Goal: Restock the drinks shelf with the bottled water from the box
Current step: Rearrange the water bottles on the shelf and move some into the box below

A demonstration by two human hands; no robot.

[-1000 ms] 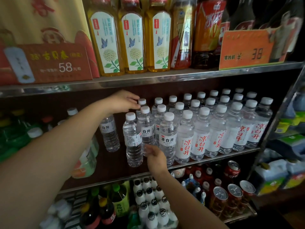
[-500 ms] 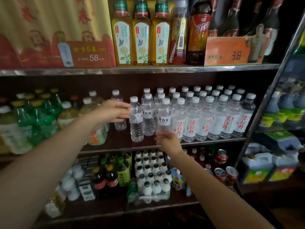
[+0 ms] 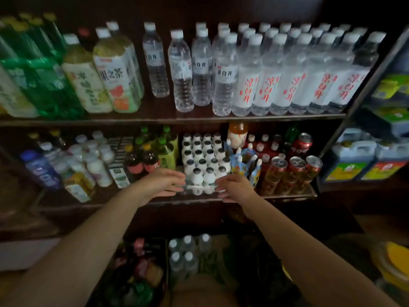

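Here both hands are held out in front of the lower shelf, and neither one holds anything. The left hand has its fingers loosely spread and relaxed, pointing to the right. The right hand is facing it, with its fingers also slack and a little apart. Between the two sets of fingers, just behind them, stands a pack of small white bottles with dark caps. I cannot tell if the fingertips touch its wrapping.

Well above the fingers, on the drinks shelf, the water bottles stand upright in rows, the ones further right with red lettering. To the left of them are tea bottles and green bottles. Right of the right fingers are red cans.

Below the fingers, near the person's body, more water bottles with white caps stand in the box, which is dim and partly hidden.
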